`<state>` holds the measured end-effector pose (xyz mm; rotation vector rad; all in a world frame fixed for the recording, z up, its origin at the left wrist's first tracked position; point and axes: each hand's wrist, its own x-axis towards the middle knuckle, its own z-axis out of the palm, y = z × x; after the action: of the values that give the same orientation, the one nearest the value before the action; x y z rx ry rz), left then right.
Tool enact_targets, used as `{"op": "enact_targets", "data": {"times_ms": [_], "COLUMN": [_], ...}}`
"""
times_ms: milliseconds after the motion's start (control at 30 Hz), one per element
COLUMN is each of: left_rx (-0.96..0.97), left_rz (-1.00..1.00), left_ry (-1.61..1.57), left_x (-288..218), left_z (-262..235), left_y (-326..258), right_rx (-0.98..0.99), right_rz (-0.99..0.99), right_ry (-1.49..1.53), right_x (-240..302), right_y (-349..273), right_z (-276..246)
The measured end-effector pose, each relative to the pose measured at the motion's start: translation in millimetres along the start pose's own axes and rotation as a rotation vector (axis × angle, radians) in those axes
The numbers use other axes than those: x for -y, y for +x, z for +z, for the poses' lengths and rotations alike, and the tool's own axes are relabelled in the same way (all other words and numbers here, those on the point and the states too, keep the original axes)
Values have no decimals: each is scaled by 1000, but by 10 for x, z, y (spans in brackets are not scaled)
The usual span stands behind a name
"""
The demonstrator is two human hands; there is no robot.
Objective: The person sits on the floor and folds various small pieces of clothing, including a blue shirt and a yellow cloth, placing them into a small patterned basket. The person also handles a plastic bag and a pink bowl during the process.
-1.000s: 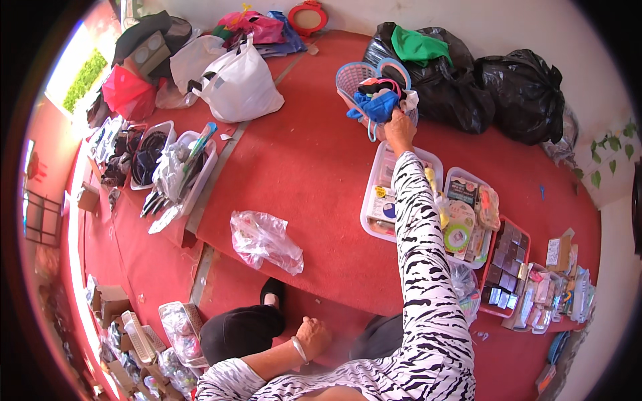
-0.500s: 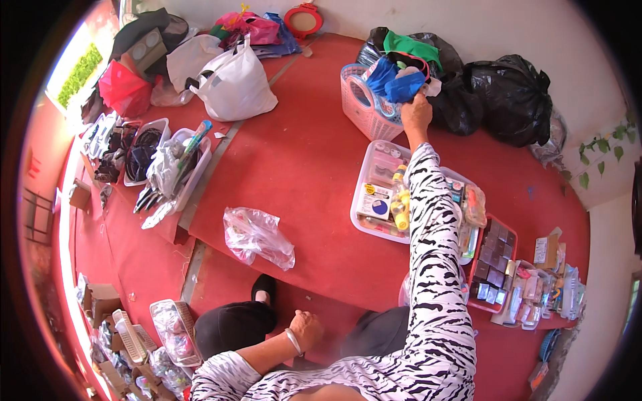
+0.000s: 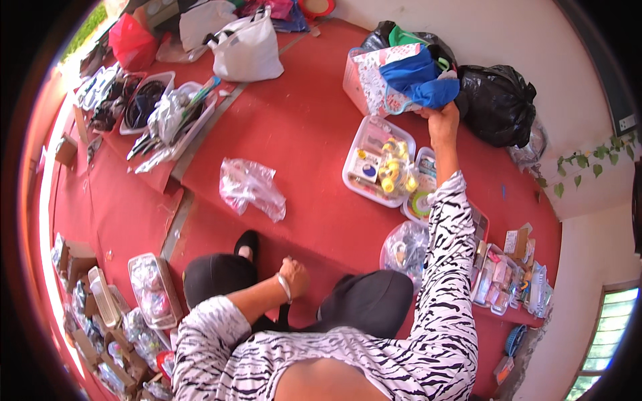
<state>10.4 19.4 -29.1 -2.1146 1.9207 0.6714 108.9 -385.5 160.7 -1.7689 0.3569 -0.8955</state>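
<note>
Reaching far forward across the red carpeted floor [image 3: 294,134], the person's right hand [image 3: 443,121] now has its fingers closed on the lower edge of a bright blue cloth [image 3: 418,79] that spills out of a pink patterned plastic basket [image 3: 369,83]. A second ago that hand was only touching the basket from below, with the blue cloth bundled on top; since then the view has swung nearer, the basket stands tipped with its patterned side showing, and the cloth hangs over its rim into the grip. That suggests the basket's contents are being pulled out or sorted. The basket sits near the far wall, just beside two black plastic rubbish bags [image 3: 498,100]. Below the outstretched zebra-striped sleeve [image 3: 448,267] lies a clear plastic tray of small bottles and packets [image 3: 376,160]. The left hand [image 3: 294,275], wearing a pale wristband, rests curled shut near the black-trousered knees, as it did before; whether it holds anything cannot be told. A crumpled clear plastic bag [image 3: 251,187] lies alone mid-floor.
</note>
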Motion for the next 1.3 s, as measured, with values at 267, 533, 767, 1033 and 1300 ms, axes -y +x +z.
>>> {"op": "enact_targets", "data": {"times_ms": [267,533,767,1033,1300], "left_rx": [223,187,283,248,104], "left_rz": [-77,-88,-134,-160,-81], "left_ry": [-50,-44,-53,-103,-70], "left_x": [-45,-27,29,45,38], "left_z": [-141,-241,-210,-227,-70], "left_y": [55,-165,-141,-114,-72], "right_rx": [81,356,424,526,372], "right_rz": [-164,-218,-190,-1,-56], "right_ry": [-537,-771,-786,-888,-937], "right_x": [-82,-770,-680,-396,-222], "right_y": [-1898,-2765,-2744,-2643,-2600], "right_z": [773,928,955,998,1051]}}
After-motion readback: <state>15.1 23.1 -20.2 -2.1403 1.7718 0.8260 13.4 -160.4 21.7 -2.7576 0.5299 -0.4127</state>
